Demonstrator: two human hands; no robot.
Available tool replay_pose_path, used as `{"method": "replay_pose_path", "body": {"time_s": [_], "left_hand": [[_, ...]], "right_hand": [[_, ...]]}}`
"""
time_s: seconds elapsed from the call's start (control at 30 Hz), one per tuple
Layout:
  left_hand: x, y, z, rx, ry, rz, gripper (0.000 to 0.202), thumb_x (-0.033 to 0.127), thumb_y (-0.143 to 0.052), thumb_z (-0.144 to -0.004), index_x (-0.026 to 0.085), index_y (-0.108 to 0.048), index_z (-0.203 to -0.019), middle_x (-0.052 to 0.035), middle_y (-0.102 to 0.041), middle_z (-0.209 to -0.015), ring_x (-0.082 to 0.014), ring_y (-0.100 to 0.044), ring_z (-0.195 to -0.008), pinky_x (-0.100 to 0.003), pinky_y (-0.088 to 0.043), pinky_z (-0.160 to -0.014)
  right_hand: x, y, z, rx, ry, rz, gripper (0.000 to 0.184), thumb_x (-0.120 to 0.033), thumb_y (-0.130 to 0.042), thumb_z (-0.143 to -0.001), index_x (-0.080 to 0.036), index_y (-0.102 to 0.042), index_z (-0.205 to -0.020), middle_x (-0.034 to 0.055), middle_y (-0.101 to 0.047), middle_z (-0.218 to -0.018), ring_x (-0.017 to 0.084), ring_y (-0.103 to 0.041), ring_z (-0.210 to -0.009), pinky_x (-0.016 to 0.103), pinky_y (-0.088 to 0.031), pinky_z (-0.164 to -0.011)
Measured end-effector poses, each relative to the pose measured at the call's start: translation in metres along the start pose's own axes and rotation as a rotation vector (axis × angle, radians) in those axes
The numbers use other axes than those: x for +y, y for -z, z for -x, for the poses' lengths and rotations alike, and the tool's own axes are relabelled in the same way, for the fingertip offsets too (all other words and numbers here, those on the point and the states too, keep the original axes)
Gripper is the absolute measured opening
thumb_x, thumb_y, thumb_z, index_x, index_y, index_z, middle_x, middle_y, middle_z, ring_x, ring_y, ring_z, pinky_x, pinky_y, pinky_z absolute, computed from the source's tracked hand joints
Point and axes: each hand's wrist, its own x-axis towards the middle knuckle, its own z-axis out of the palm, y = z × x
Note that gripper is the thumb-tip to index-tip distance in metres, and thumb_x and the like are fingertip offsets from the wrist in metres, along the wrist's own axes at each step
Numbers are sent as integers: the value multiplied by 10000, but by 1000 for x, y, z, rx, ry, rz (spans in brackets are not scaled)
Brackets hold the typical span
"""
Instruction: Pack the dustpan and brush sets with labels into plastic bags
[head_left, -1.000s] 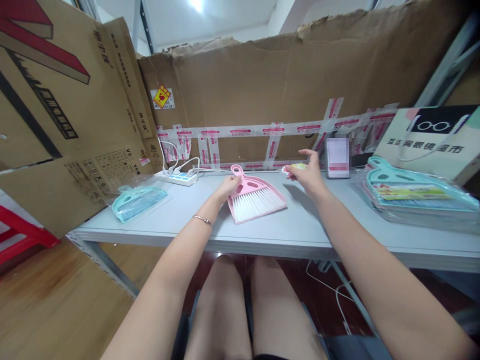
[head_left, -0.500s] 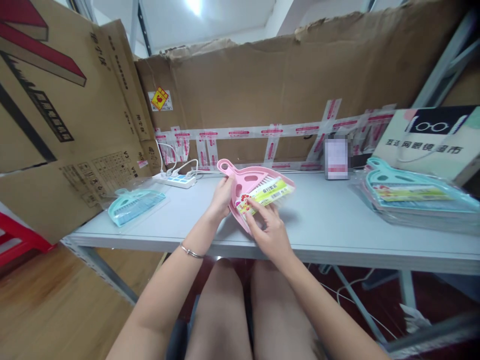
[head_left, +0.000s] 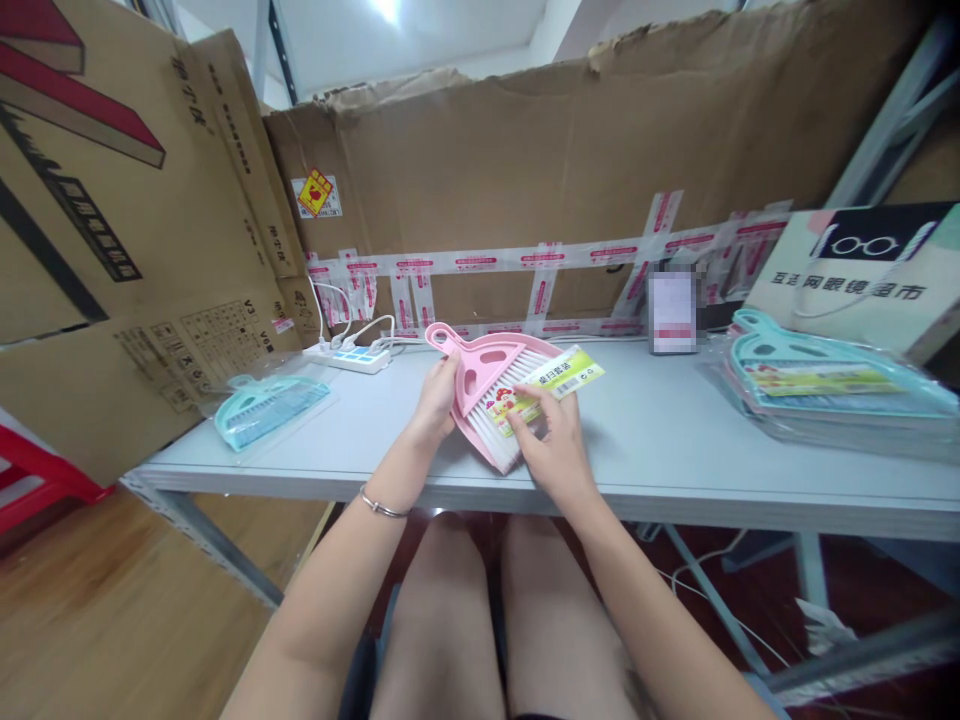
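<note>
A pink dustpan and brush set (head_left: 489, 372), its white bristles (head_left: 491, 440) fanned toward the lower right, is held above the front of the desk. My left hand (head_left: 437, 400) grips it at the left, below the looped handle. My right hand (head_left: 553, 440) pinches a yellow-green printed label card (head_left: 559, 375), which lies slanted across the bristles and sticks out past the right side of the pink set. Part of the card is hidden behind the right fingers.
A bagged light-blue dustpan set (head_left: 270, 408) lies on the grey desk (head_left: 660, 440) at left. More bagged sets (head_left: 832, 380) are stacked at right, before a printed box (head_left: 862, 265). A power strip (head_left: 349, 357) and a phone (head_left: 673, 312) stand at the back, near cardboard (head_left: 487, 170).
My right hand has moved the label card to the right, away from the handle side, and more of the white bristles shows. The pink set has shifted slightly left.
</note>
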Motion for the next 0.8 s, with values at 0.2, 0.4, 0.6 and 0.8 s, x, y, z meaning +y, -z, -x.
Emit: {"method": "replay_pose_path", "body": {"time_s": [0.2, 0.4, 0.6, 0.8], "left_hand": [[-3, 2, 3, -2, 41, 9, 203, 271, -494, -870, 107, -613, -873, -71, -691, -767, -150, -630, -659, -298, -492, -702], [-2, 3, 4, -5, 50, 29, 236, 311, -513, -862, 103, -626, -866, -85, -700, -790, -167, -639, -674, -314, -497, -723], [-6, 7, -2, 15, 117, 58, 270, 318, -470, -888, 99, -628, -869, -90, -702, -768, -167, -641, -656, -308, -504, -711], [-9, 11, -5, -68, 166, 81, 316, 370, -472, -881, 98, -625, -932, -113, -711, -809, -196, -663, -732, -340, -500, -799]], "right_hand": [[-4, 4, 0, -69, -219, 44, 831, -416, -711, -631, -246, -346, -1357, 141, 30, -1499, 371, 2, -1383, 596, -148, -1062], [-8, 6, 0, -136, -287, 63, 807, -430, -690, -651, -260, -375, -1374, 112, 85, -1525, 384, 83, -1378, 578, -112, -1077], [-7, 4, 0, -123, -242, 82, 512, -420, -626, -735, -225, -591, -1207, 94, 46, -1537, 369, 60, -1385, 546, -105, -1094], [2, 1, -1, -52, -212, 28, 439, -352, -446, -857, -225, -542, -1267, 70, -29, -1542, 313, 5, -1401, 547, -119, -1101]]}}
